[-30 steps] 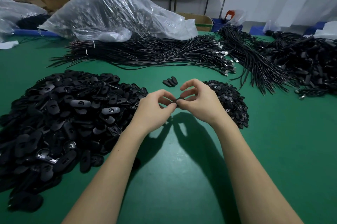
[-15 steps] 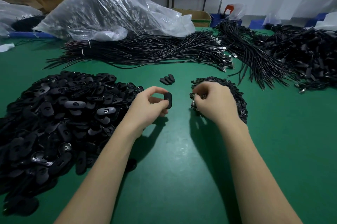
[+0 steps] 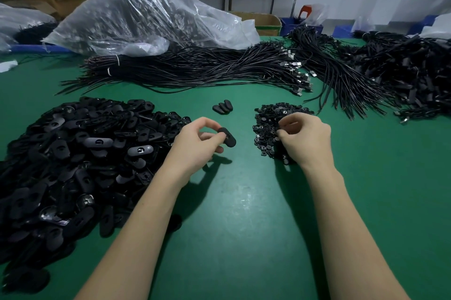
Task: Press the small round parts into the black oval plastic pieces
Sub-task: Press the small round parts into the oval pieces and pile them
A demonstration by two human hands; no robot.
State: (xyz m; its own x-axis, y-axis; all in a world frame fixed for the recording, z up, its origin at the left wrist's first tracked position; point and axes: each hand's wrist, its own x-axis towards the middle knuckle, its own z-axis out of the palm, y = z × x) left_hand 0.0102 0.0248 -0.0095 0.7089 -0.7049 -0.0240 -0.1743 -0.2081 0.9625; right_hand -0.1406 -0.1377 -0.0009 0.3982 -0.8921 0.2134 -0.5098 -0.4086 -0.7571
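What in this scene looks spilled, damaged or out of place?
Nothing stands out. The left hand holds one oval piece; the right hand picks in the round-parts pile. Three ovals lie apart.

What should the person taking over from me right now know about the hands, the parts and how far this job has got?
Left hand: pinches one black oval piece above the green table.
Right hand: fingers curled down in the pile of small round parts; whether it has one yet cannot be told.
Stock: big heap of oval pieces at left.
Done: three oval pieces lie set apart behind the hands, probably finished.
Left: pick a round part, press it into the held oval piece, set it aside, then work through the heap.
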